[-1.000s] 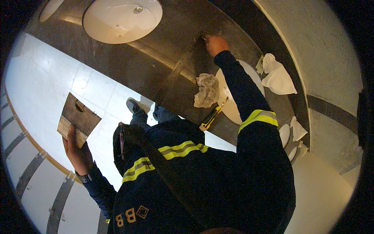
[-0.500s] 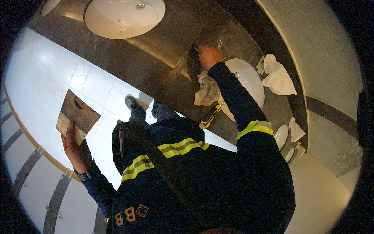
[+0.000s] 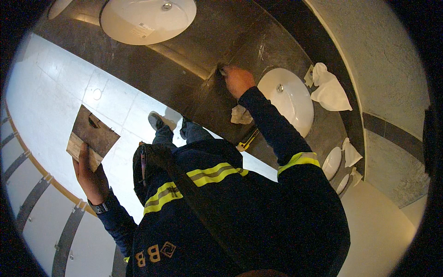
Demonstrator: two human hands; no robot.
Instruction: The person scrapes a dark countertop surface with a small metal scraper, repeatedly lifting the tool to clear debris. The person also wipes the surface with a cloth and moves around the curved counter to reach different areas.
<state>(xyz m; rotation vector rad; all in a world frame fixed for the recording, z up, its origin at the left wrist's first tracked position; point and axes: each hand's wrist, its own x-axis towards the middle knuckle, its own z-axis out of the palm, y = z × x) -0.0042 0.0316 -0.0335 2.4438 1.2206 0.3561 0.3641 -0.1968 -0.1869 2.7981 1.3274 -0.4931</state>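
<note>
My left hand point(image 3: 86, 177), out over the pale floor at the left, is closed on the lower edge of a small squarish brown board point(image 3: 99, 131). A dark patch marks the board's upper part, and a paler strip runs along the held edge. Over the dark countertop point(image 3: 184, 60), my right hand point(image 3: 239, 81) is bent into a grip, knuckles up. What it holds, if anything, blends into the dark surface by the fingertips. Below its wrist lies a crumpled greyish cloth point(image 3: 241, 115), partly behind my sleeve. A yellow utility knife point(image 3: 248, 141) rests near the counter's front edge.
A white oval basin point(image 3: 293, 104) is set in the counter beside my right forearm, another basin point(image 3: 143, 23) farther left. White sheets point(image 3: 330, 90) hang or lie along the wall side. Smaller basins point(image 3: 332, 162) follow at right. White panels point(image 3: 41, 221) line the lower left.
My right hand has moved left and a little nearer over the counter. My forearm now covers more of the cloth and knife, and less of the basin. The left hand and board stay nearly still.
</note>
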